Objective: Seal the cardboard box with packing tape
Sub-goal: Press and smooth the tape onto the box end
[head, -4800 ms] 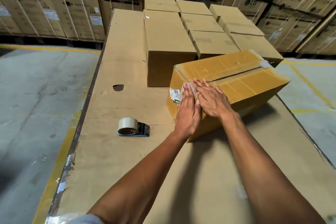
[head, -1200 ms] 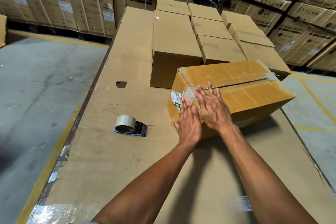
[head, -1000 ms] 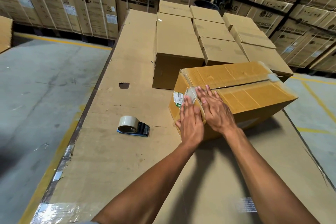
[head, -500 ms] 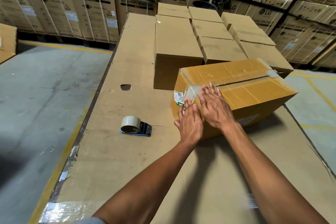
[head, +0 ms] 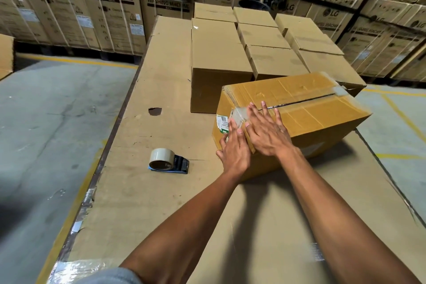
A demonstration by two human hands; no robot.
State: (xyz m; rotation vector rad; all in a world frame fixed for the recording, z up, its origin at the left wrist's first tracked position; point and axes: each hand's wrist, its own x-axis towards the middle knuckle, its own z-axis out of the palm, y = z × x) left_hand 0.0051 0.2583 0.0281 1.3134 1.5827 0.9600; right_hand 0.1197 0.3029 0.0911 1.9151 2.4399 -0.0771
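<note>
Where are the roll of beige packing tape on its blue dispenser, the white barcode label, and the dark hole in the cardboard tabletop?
roll of beige packing tape (head: 161, 158), head view, roll's side.
white barcode label (head: 223, 123), head view, label's middle.
dark hole (head: 155, 111), head view, hole's centre.

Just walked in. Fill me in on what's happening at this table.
A person is sealing a cardboard box on a cardboard-covered table. Both hands lie flat at its near corner: the left hand on the end face, the right hand on top, pressing down clear tape. The tape dispenser lies unused to the left.
</note>
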